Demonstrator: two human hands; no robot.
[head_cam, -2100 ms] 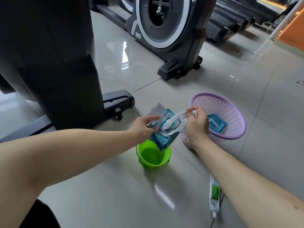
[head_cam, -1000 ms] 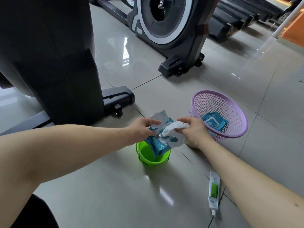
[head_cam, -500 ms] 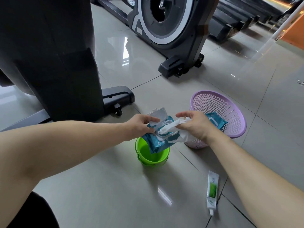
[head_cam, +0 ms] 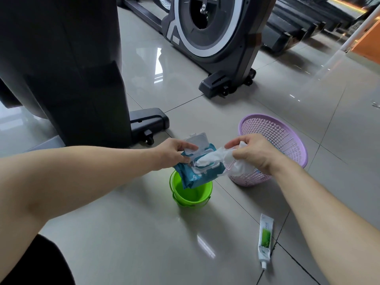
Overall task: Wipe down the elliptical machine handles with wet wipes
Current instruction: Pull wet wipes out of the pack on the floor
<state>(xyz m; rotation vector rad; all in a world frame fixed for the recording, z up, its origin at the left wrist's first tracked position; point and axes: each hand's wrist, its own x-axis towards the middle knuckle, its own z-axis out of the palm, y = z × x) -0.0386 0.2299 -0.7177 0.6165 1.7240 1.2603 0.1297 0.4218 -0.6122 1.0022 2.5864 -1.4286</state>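
Your hands work above open tile floor (head_cam: 127, 233), with the dark elliptical base (head_cam: 67, 75) close at the left. A green bucket (head_cam: 192, 194) stands directly under the wipes pack (head_cam: 198, 171), a purple basket (head_cam: 275, 136) just right of it, and a tube (head_cam: 265, 241) lies nearer you. Your left hand (head_cam: 174, 153) is clamped on the pack, whose lid is open. Your right hand (head_cam: 254, 153) pinches a white wipe (head_cam: 222, 158) that comes from the opening. What lies in the bucket, I cannot tell.

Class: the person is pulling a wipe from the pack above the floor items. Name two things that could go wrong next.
1. The wet wipe may drag a second sheet out, since it trails from the opening of the wipes pack.
2. The left hand holds the pack only by one end; it could drop into the green bucket below.
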